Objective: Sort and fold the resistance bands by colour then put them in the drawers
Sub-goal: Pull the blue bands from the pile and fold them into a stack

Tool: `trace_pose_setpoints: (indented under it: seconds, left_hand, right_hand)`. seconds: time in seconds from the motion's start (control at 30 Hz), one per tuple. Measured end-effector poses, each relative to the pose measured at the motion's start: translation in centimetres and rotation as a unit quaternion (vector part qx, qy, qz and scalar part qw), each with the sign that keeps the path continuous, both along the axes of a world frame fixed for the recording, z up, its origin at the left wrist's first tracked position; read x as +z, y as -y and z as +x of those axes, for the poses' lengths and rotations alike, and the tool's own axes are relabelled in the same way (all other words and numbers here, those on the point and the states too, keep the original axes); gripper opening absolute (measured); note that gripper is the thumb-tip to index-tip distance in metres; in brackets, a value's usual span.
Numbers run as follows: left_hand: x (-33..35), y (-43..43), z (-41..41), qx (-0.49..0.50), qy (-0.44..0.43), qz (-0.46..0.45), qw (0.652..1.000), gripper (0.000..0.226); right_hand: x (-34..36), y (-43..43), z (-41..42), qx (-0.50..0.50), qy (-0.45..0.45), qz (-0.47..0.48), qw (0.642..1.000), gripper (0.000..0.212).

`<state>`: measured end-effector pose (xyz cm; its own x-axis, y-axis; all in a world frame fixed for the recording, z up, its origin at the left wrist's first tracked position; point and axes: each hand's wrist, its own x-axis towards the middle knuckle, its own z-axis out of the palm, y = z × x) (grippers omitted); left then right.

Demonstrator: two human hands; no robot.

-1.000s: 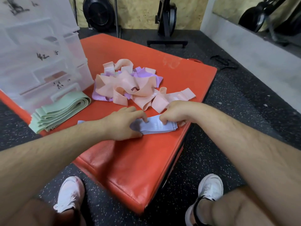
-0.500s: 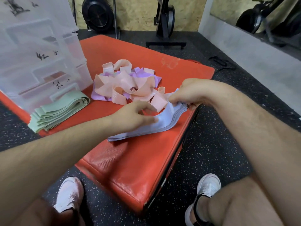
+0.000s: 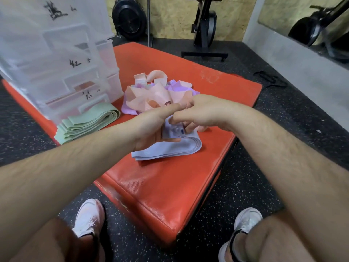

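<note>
Pale-blue elastic resistance bands (image 3: 170,151), a layered fold half lifted off the red padded surface (image 3: 170,195) near its edge, are gripped by the left hand (image 3: 151,127) and pinched by the right hand (image 3: 200,112), and a slack hold could let springy layers fan apart.

My left hand (image 3: 151,127) and right hand (image 3: 200,112) grip the folded blue bands (image 3: 170,151) (lower end on the red mat (image 3: 170,195)); green stack (image 3: 88,123) at their nine o'clock
</note>
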<state>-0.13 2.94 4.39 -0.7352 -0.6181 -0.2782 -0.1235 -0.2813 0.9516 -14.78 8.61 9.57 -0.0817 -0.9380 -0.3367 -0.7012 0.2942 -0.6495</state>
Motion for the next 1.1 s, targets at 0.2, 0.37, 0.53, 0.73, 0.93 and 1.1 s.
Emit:
trace_pose_setpoints:
  seconds: [0.2,0.37,0.53,0.73,0.93,1.1]
  left_hand:
    - [-0.8,0.6,0.9,0.111,0.019,0.025,0.993,0.016]
    - [-0.4,0.5,1.5,0.135,0.021,0.024,0.99,0.019]
    - [-0.7,0.8,2.5,0.143,0.034,0.025,0.989,0.016]
    - [-1.4,0.7,3.2,0.116,0.122,-0.093,0.981,0.006]
    - [-1.6,0.4,3.8,0.062,0.292,-0.346,0.89,0.01]
    - [-2.4,0.6,4.3,0.016,0.344,-0.44,0.829,0.01]
  right_hand:
    - [-0.6,-0.3,-1.1,0.052,0.004,-0.011,0.999,0.059]
    - [-4.0,-1.1,-1.9,0.116,-0.164,-0.039,0.979,0.096]
    - [-7.0,-1.0,-2.7,0.111,-0.147,-0.049,0.982,0.064]
    - [-7.4,-1.0,-3.1,0.129,-0.182,-0.055,0.973,0.038]
    - [-7.7,-0.7,-2.7,0.148,-0.232,-0.042,0.96,0.043]
    - [-7.7,-0.8,-2.2,0.155,-0.239,-0.041,0.958,0.053]
